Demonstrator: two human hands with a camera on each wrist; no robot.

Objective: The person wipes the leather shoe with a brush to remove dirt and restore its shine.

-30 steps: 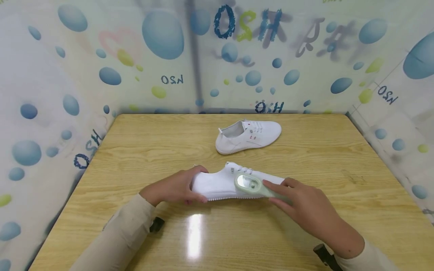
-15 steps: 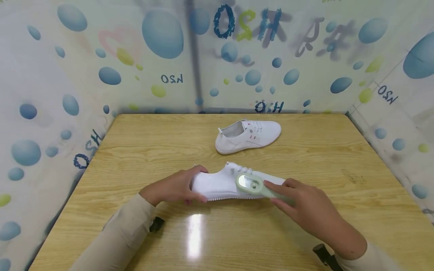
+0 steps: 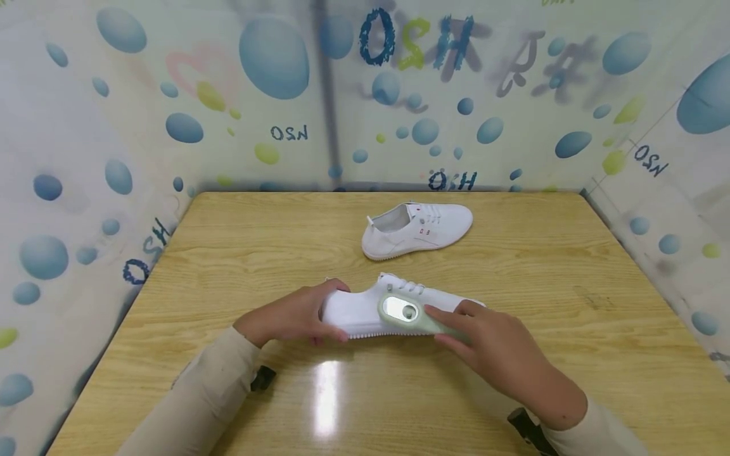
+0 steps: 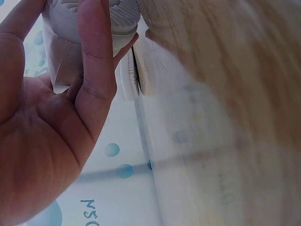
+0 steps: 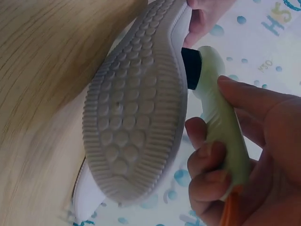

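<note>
A white lace-up shoe [image 3: 353, 311] is held on its side edge above the table, toe to the right. My left hand [image 3: 299, 313] grips it by the heel; the left wrist view shows fingers across the ridged sole [image 4: 124, 16]. My right hand [image 3: 504, 348] holds a pale green brush [image 3: 430, 324] by its handle, index finger along the back. In the right wrist view the brush's dark bristles [image 5: 191, 69] meet the shoe's side, and the studded sole [image 5: 131, 103] faces the camera. An orange piece [image 5: 230, 207] shows at the handle's lower end.
A second white shoe [image 3: 445, 231] stands upright farther back on the wooden table [image 3: 256, 234], toe to the right. Behind the table's far edge rises a wall covering [image 3: 365, 114] with blue and green spots.
My right hand has drawn the brush leftward along the shoe's side, toward the heel. The left hand and the gripped shoe look nearly unmoved, and the second shoe stays put.
</note>
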